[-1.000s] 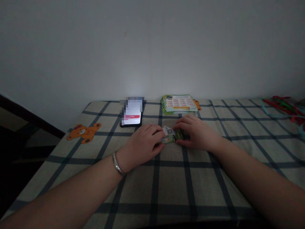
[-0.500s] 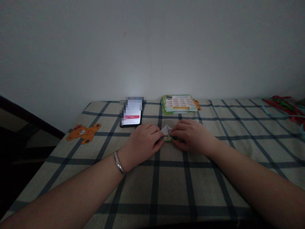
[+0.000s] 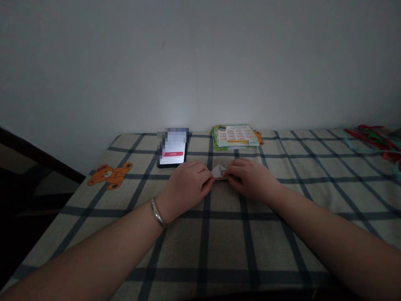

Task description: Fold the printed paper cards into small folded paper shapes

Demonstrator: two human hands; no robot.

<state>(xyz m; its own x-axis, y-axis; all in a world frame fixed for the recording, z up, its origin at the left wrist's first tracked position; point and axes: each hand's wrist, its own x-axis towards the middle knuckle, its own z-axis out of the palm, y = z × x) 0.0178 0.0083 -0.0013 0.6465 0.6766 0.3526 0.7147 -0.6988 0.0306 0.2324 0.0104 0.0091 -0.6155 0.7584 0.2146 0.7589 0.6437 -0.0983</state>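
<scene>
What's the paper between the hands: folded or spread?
Folded. The paper is a small packet with a raised triangular flap, pinched between left hand and right hand.

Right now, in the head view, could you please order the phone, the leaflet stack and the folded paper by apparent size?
Largest: leaflet stack and phone, about alike, unranked.
Smallest: folded paper, pinched between left hand and right hand.

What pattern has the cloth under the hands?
The cloth is beige with a dark grid and an orange bear print, best in the head view.
</scene>
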